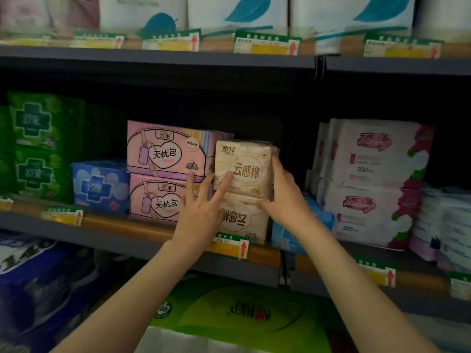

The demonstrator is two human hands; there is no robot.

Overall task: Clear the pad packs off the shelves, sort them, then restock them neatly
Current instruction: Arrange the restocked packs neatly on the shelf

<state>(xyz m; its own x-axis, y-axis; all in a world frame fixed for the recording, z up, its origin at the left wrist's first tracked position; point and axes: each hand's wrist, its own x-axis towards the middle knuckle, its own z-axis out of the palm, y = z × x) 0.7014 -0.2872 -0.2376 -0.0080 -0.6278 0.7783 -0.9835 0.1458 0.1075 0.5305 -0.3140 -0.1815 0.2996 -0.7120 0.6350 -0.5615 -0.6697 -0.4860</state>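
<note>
head view: dark shelf [158, 61]; stacked pad packs [165, 154]

A: View, item one?
B: My head camera only, facing forward, level with the middle shelf [153, 235], close enough that my forearms fill the lower frame.
A: Shared views?
B: Single view.

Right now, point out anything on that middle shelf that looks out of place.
The lower beige pack sits upside down: its print is inverted, while the upper beige pack above it reads upright. Both hands touch the stack.
</note>
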